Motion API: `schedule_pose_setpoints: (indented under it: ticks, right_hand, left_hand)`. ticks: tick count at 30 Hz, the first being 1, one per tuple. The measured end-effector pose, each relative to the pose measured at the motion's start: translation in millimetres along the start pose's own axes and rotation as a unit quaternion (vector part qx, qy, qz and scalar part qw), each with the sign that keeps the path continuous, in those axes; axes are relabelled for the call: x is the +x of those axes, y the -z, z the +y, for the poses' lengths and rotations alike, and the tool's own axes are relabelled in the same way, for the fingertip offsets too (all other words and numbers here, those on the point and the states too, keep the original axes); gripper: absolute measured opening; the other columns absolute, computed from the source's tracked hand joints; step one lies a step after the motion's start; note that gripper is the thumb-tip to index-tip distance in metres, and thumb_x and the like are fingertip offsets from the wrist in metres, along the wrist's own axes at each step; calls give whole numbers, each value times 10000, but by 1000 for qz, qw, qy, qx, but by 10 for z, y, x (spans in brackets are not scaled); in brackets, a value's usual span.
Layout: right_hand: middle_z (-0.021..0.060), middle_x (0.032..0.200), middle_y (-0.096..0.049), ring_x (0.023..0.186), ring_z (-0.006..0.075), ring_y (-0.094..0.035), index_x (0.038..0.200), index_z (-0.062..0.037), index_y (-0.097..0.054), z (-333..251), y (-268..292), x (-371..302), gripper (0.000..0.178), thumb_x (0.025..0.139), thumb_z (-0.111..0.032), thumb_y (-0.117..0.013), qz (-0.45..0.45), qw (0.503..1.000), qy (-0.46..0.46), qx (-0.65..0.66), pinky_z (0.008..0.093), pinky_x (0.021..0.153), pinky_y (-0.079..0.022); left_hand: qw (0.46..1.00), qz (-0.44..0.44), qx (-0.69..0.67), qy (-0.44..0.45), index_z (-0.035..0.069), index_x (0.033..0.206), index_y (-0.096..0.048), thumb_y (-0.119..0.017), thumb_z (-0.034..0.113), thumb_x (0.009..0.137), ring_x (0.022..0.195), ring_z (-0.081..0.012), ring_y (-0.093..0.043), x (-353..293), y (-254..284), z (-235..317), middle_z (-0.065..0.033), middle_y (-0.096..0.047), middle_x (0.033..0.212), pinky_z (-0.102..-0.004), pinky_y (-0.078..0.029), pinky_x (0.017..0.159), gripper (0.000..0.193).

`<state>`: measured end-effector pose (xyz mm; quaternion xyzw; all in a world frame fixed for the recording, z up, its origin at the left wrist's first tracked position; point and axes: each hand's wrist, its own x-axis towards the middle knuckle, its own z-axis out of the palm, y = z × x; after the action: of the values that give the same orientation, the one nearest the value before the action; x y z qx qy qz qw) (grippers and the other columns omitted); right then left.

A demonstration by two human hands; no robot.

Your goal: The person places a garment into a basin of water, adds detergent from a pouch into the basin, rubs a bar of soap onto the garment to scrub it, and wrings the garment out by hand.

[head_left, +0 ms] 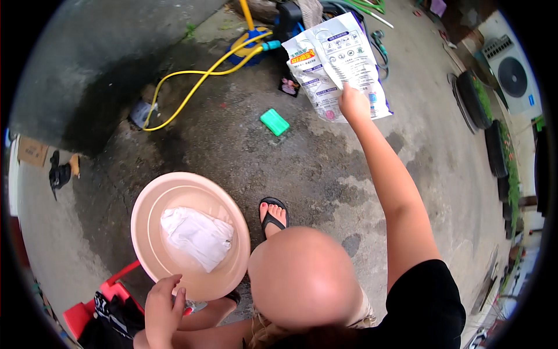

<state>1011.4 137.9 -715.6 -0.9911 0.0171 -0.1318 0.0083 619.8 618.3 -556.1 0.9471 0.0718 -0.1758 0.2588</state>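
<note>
My right hand (353, 103), with its arm stretched far forward, grips the lower part of a white-and-purple printed detergent bag (317, 78). The bag's fingers-side surface is creased, and its contents are hidden. My left hand (164, 311) is by the near rim of a pale pink basin (142, 227), fingers apart and nothing seen in them. Inside the basin, a wet white cloth (197, 237) lies bunched in shallow water. A green rectangular block (274, 122), like a bar of soap, rests on the ground between basin and bag.
A yellow hose (192, 96) loops over the wet concrete, joined to a blue connector (271, 45). At lower left stands a red stool (78, 319) with dark cloth on it. Tyre planters (474, 99) and an outdoor air-conditioner unit (514, 75) line the right side.
</note>
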Motion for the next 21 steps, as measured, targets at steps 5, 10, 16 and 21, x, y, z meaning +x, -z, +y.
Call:
schedule_pose_setpoints:
  ticks: [5, 10, 16, 21]
  right_hand:
    - [198, 771, -656, 667, 396, -653, 887, -42, -532, -1009, 1280, -67, 110, 851, -147, -542, 81, 980, 177, 33, 502, 594, -525]
    - [131, 752, -649, 642, 347, -645, 873, -69, -547, -2115, 2315, -413, 129, 842, -188, -587, 127, 934, 324, 80, 467, 561, -514]
    - [93, 734, -657, 642, 300, -652, 863, -83, -564, -3126, 2961, -1347, 113, 826, -175, -617, 73, 881, 450, 127, 409, 552, -505]
    - [101, 696, -651, 622, 310, -641, 874, -86, -567, -3292, 2966, -1710, 98, 817, -143, -622, 55, 865, 490, 96, 408, 562, -497]
  left_hand:
    - [995, 84, -54, -18, -2, 1048, -664, -614, 116, 865, 865, -303, -676, -366, 278, 70, -196, -677, 956, -369, -527, 758, 224]
    - [968, 212, -134, 13, 9, 964, -682, -632, 129, 866, 799, -242, -674, -559, 429, -170, -157, -685, 872, -332, -520, 747, 163]
    - [882, 387, -266, -36, 14, 937, -634, -680, 125, 836, 558, -54, -455, -769, 557, -545, -14, -601, 745, -223, -386, 540, 157]
    - [852, 376, -360, -53, 10, 956, -584, -691, 101, 821, 533, -9, -336, -879, 484, -678, 30, -543, 751, -202, -317, 498, 195]
